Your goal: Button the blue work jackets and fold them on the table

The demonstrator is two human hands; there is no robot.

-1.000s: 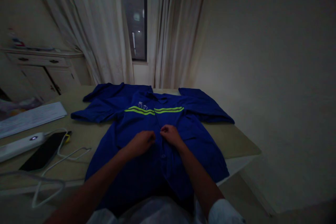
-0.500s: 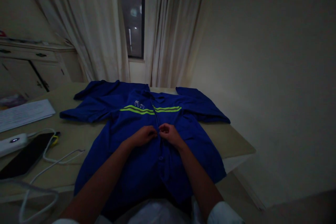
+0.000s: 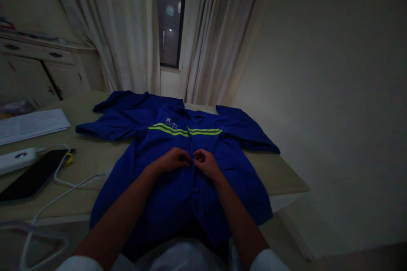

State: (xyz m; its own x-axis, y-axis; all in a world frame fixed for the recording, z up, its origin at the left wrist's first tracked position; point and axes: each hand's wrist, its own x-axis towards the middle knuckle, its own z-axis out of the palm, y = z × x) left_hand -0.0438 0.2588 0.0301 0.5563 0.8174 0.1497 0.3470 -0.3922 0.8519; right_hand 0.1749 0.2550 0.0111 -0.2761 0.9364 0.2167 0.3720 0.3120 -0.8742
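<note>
A blue work jacket [image 3: 168,190] with yellow-green chest stripes and a small white logo lies spread front-up, its lower hem hanging over the near table edge. At its middle front opening, below the stripes, my left hand [image 3: 175,159] pinches the left edge of the fabric. My right hand [image 3: 205,161] faces it from the other side, fingers closed on the opposite edge. The fingertips of both hands nearly meet. Whatever button lies between them is too small and dark to make out. Another button [image 3: 195,189] shows faintly lower on the front.
On the table [image 3: 286,175], left of the jacket, are a black phone [image 3: 33,175], a white device [image 3: 17,161], a white cable [image 3: 68,192] and papers [image 3: 34,125]. Curtains [image 3: 127,29] hang behind. A wall [image 3: 333,93] stands to the right.
Both hands stay at the front opening, fingertips slightly closer together. The view has tilted and shifted a little; the jacket lies as before.
</note>
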